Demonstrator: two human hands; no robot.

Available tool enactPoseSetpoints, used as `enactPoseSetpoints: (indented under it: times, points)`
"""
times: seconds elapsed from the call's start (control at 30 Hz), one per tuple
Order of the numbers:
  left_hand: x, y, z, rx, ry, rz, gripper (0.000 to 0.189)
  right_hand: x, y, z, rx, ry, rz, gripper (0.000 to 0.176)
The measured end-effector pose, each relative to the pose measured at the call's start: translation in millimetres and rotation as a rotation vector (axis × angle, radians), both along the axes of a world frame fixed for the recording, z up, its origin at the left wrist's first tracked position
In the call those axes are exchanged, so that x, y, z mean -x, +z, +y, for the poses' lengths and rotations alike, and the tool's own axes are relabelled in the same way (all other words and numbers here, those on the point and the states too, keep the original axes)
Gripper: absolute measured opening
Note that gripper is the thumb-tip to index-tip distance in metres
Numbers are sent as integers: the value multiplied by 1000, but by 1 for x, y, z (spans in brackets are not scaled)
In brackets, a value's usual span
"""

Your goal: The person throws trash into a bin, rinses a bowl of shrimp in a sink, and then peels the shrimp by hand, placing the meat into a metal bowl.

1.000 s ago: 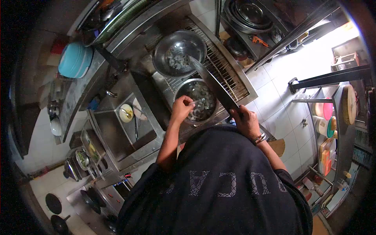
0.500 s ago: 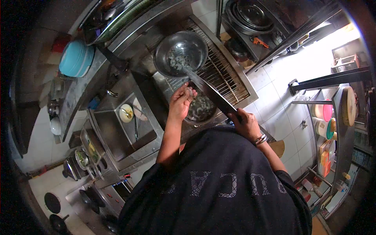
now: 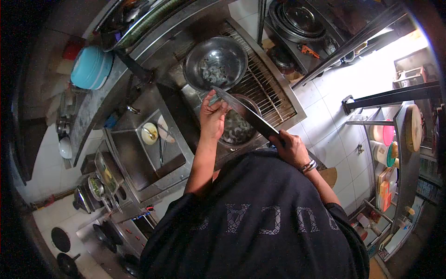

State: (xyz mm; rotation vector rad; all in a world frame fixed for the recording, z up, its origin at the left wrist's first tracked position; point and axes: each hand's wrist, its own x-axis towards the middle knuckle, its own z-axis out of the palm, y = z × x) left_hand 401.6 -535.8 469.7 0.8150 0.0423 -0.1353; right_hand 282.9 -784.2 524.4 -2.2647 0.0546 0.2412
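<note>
My right hand is closed around the handle of a long, broad-bladed kitchen knife, its blade slanting up and left. Near the knife's tip, my left hand pinches a small greyish shrimp, partly hidden by the fingers. Beyond both hands, a metal bowl holds several pale, translucent shrimp. Closer to my body, a second bowl contains more shrimp in what looks like water; the blade and left hand cover part of it.
The bowls stand by a metal wire rack on the steel counter. To the left is a sink with a yellowish bowl and utensils inside. A blue container sits on the upper left ledge. Shelving stands right.
My left hand has turned, and its fingers have moved up and left to the knife tip. The blade has shifted slightly, its tip now nearer the left fingers.
</note>
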Motion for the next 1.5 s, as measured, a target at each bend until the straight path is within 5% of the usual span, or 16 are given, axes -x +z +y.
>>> enactPoseSetpoints:
  times: [0.57,0.77,0.9,1.0,1.1,1.17,1.23,1.33,1.5]
  points:
    - [5,8,-9,-132,-29,-66,63,1,4,-1,-55,-17,-8,27]
    - [11,13,-21,-270,-233,-35,59,-2,1,3,-30,-50,-47,27]
    - [-46,6,3,-385,38,-73,51,0,-5,2,14,-182,-92,30]
    - [-72,8,19,-746,357,-205,45,1,-3,1,-16,-207,-93,31]
    - [-63,4,27,-1129,122,-241,31,2,-1,-1,-26,-214,-74,31]
    - [-41,-12,22,-1363,-396,-142,21,3,-2,-2,-19,-225,-70,31]
    - [-15,-27,9,-1563,-542,-194,20,3,-5,-4,1,-232,-78,30]
    - [15,-46,-10,-1671,-309,-323,9,5,-9,-4,-27,-231,-119,30]
    - [30,-60,-24,-1470,-346,-626,18,5,-7,-3,-21,-204,-91,29]
